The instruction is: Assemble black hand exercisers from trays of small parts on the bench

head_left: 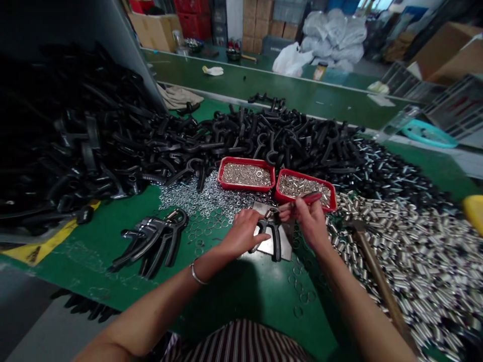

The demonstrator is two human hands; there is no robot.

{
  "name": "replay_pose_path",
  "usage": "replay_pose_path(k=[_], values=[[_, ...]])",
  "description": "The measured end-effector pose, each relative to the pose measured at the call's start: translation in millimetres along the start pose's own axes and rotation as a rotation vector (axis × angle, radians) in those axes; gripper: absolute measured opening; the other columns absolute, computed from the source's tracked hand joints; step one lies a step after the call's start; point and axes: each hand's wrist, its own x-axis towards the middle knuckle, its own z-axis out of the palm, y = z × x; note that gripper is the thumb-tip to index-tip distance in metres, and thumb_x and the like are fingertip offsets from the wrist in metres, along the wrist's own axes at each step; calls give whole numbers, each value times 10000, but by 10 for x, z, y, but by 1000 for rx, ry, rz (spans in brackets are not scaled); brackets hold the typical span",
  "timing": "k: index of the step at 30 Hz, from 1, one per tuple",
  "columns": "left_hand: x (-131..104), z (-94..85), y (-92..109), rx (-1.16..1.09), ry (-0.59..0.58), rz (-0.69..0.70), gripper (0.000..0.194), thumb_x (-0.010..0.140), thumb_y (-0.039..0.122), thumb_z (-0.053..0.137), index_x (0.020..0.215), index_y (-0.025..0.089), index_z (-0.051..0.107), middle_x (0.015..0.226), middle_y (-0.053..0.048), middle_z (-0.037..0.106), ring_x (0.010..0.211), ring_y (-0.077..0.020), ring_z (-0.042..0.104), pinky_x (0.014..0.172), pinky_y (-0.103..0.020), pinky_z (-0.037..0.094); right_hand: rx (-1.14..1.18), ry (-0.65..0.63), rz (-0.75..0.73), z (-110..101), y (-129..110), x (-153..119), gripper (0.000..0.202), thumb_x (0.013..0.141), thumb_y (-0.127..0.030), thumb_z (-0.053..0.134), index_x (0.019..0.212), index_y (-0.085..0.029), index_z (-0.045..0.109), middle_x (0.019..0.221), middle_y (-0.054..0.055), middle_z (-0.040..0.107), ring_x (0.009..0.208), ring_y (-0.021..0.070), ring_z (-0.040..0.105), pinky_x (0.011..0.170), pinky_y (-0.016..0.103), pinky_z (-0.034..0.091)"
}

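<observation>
My left hand (242,232) is closed around a black hand-grip exerciser (277,244), with its thumb across one of the handles. The exerciser lies over a flat metal plate (287,249), its two handles pointing towards me. Pliers with red handles (312,197) are in my right hand (312,223). Their jaws reach left to the spring end (268,213) of the exerciser; whether they grip it is too small to tell. Several assembled hand-grip exercisers (162,244) lie stacked on the green table to the left.
Two red trays (247,188) of small metal parts stand just beyond my hands. Black handles (241,130) are heaped behind them. Springs (422,261) cover the right side, with a hammer (379,271) lying across them. Nuts (211,198) and thin rings (298,284) are scattered around the plate.
</observation>
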Motion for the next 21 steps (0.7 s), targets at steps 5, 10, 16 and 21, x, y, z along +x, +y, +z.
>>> replay_pose_path(k=[5, 10, 16, 21], values=[[3, 0, 5, 13, -7, -12, 481, 812, 413, 737, 1204, 201, 558, 1194, -90, 576, 1165, -298, 476, 1024, -451, 377, -253, 84, -7, -72, 242, -297, 283, 937, -501, 563, 1013, -264, 429, 839, 36, 739, 648, 217, 721, 611, 365, 600], [-3, -2, 11, 28, -2, -19, 472, 824, 432, 721, 1211, 224, 549, 1204, -83, 574, 1174, -296, 476, 1034, -454, 376, -348, 126, -10, -83, 238, -304, 307, 921, -508, 580, 1028, -256, 442, 878, 74, 739, 713, 260, 737, 655, 413, 616], [1, -14, 23, 24, -19, -30, 462, 827, 425, 717, 1204, 213, 553, 1219, -91, 571, 1181, -294, 470, 1032, -455, 376, -223, 105, 3, -38, 106, -359, 276, 941, -495, 549, 1042, -268, 427, 925, 62, 732, 711, 242, 730, 646, 407, 623], [1, -25, 32, 16, -28, -30, 462, 831, 429, 711, 1207, 217, 548, 1211, -86, 569, 1185, -295, 470, 1034, -458, 373, -352, 89, 37, -19, 87, -355, 300, 938, -529, 537, 1028, -265, 425, 880, 66, 727, 697, 253, 725, 654, 420, 613]])
